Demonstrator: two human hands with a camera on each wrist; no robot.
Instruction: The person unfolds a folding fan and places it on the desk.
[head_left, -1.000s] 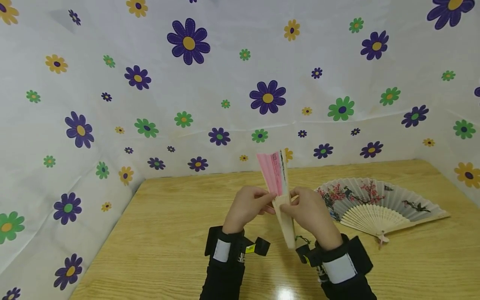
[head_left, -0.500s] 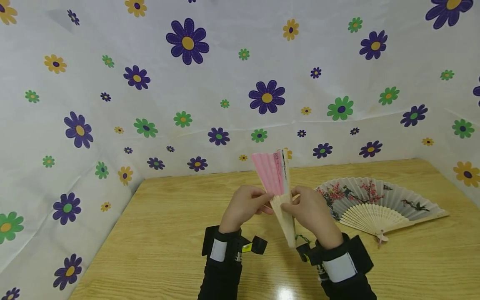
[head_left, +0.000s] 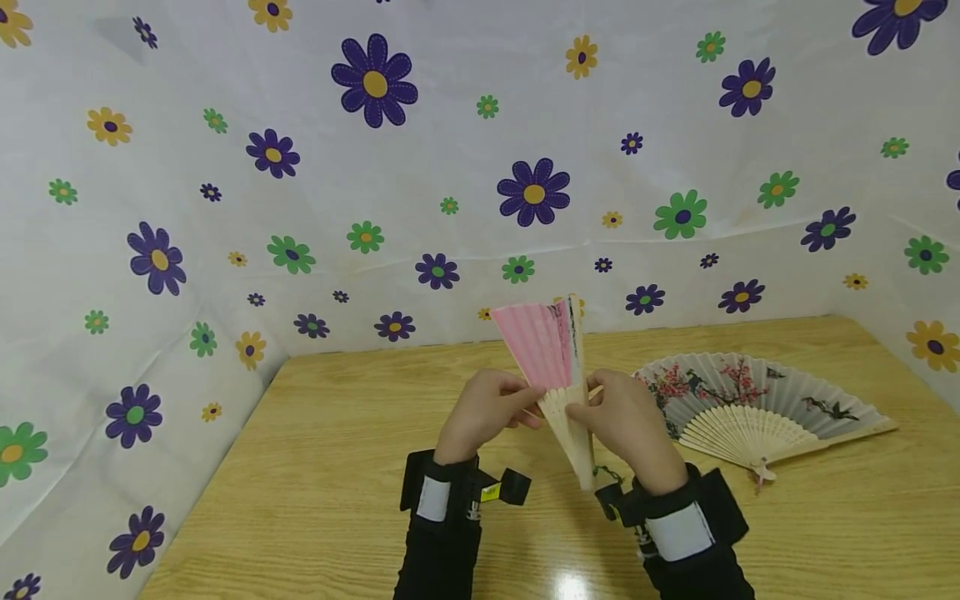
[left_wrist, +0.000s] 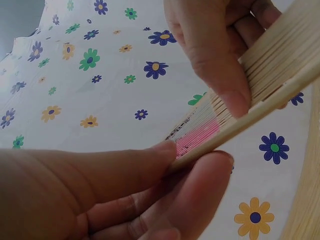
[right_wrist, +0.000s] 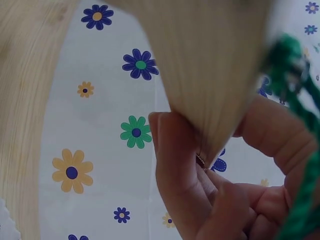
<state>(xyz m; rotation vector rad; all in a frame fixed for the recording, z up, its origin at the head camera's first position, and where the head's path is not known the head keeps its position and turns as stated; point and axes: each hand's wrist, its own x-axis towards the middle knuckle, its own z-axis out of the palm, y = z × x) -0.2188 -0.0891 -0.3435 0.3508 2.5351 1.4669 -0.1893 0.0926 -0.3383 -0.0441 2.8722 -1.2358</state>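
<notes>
A pink folding fan (head_left: 534,342) with pale wooden sticks is held upright over the table, partly spread. My left hand (head_left: 487,408) pinches its left edge between thumb and fingers, where the pink leaf meets the sticks. On the other edge, my right hand (head_left: 628,421) grips the outer stick, thumb across the front. The left wrist view shows the wooden sticks (left_wrist: 285,60) side by side, with both hands at the edges. Close to the right wrist camera, a green cord (right_wrist: 305,185) hangs beside the blurred sticks (right_wrist: 205,60).
A second folding fan (head_left: 738,387), white with red blossoms and birds, lies spread on the wooden table (head_left: 337,442) to the right. White cloth (head_left: 420,167) printed with flowers stands behind the table and along its sides.
The pink fan has spread wider, its left edge moving left with my left hand. My right hand has shifted slightly right. The second fan lies as before.
</notes>
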